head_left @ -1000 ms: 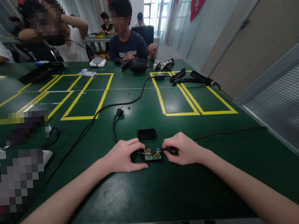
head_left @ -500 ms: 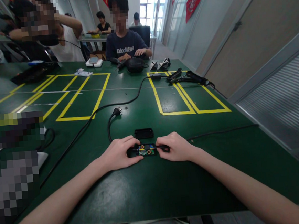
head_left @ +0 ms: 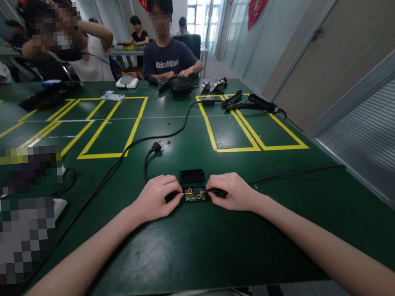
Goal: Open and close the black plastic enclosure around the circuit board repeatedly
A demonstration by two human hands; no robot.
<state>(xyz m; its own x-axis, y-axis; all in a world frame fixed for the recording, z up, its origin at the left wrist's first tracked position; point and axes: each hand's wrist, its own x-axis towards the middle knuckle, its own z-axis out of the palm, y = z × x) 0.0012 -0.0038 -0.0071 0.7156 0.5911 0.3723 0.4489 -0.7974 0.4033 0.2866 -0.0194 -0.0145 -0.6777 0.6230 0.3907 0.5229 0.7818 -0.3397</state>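
A small green circuit board (head_left: 195, 194) with two copper-coloured rings lies in a black case on the green table. At its left end my left hand (head_left: 162, 196) pinches the black cable where it enters the case. My right hand (head_left: 231, 192) has its fingers closed on the black cable at the right end. Just beyond the case lies a black cover (head_left: 192, 176), hollow side up. From behind my left hand a cord runs to a black plug (head_left: 157, 146). Another length of cable (head_left: 298, 172) stretches right from my right hand.
A long black cable (head_left: 119, 159) crosses the table on the left. Yellow tape (head_left: 213, 135) marks rectangles farther back. Black tools (head_left: 260, 103) lie at the back right. A person (head_left: 172, 59) sits across the table, near a black pouch (head_left: 181, 86). Blurred items lie at the left.
My left thumb and fingers have drawn together at the left end of the case, where they were spread around its corner before. The view has shifted slightly. The person opposite has moved their hands.
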